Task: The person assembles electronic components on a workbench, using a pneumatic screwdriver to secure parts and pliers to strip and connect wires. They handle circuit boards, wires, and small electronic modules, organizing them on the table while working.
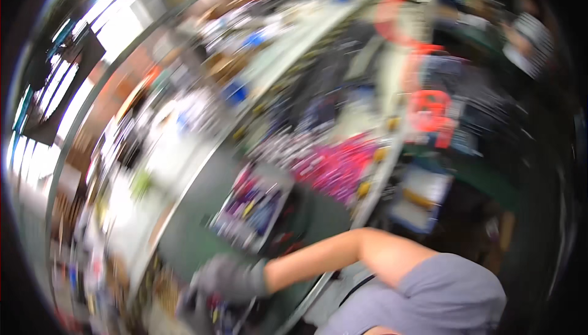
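My right hand (229,278), in a dark grey glove, reaches across to the lower left from a grey short sleeve. Motion smears its fingers, so whether they are open or closed cannot be made out. Beside and below the glove shows part of a container with small dark and coloured pieces (217,313); whether the hand touches it is unclear. Just beyond the hand, a light-rimmed tray (283,203) of mixed purple, red and blue small items lies on the green surface (199,218). No left forearm shows, and my left hand is not discernible.
A long conveyor-like line carries a pink and red heap (337,166) and dark items. Left of it runs a pale bench (177,145) with blurred goods. At right stand a white-and-blue box (419,197), orange-red objects (432,111) and a person in stripes (531,38).
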The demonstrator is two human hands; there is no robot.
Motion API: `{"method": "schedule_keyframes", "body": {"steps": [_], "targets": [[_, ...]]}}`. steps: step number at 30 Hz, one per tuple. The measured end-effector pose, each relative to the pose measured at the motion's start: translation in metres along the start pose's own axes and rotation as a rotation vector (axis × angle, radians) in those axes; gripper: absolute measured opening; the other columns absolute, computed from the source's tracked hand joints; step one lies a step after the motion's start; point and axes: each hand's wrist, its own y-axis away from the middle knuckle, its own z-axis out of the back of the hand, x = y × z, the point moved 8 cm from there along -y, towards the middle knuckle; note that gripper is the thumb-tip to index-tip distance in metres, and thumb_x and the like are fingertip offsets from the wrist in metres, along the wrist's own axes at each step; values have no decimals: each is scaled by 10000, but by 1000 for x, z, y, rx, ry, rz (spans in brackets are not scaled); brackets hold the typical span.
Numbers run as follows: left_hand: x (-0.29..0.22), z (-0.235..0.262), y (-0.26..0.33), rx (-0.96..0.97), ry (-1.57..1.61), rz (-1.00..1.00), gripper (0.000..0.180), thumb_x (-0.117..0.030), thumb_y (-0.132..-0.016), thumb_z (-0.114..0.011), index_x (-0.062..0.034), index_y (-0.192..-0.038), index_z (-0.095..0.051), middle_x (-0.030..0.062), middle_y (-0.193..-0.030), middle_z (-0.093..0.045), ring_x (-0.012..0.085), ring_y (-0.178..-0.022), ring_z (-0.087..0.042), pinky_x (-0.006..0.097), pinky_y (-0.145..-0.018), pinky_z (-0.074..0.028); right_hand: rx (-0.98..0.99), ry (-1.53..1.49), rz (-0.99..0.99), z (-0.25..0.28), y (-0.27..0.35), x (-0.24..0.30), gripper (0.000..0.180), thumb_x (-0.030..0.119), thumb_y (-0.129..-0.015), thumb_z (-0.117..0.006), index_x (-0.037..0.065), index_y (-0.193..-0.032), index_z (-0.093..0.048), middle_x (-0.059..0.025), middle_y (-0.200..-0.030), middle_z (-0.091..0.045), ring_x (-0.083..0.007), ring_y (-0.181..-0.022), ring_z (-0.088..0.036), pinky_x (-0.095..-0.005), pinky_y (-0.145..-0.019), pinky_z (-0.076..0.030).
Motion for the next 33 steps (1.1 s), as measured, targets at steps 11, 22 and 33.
{"method": "schedule_keyframes", "body": {"steps": [11, 22, 33], "targets": [[-54, -19, 2, 273, -927, 67, 192, -286, -865, -641, -119, -796, -704, 107, -797, -668, 321, -766, -681, 450, -681, -532, 617, -372, -591, -38, 27, -28, 803, 318, -881, -675, -43, -1460, -252, -281, -1310, -539, -400, -1158, -604, -442, -991, -490], [-41, -24, -1, 306, -838, 13, 173, -271, -833, -676, -108, -776, -671, 96, -754, -646, 325, -721, -661, 432, -649, -522, 656, -314, -509, -44, 30, -33, 790, 320, -876, -660, -33, -1460, -262, -275, -1284, -551, -406, -1113, -619, -454, -934, -511], [-54, -41, 6, 199, -946, -137, 148, -238, -820, -659, -96, -782, -642, 92, -783, -655, 301, -734, -676, 427, -623, -529, 553, -293, -456, -48, 32, -31, 767, 323, -876, -655, -87, -1427, -314, -301, -1178, -596, -434, -1001, -651, -480, -865, -533]]}}
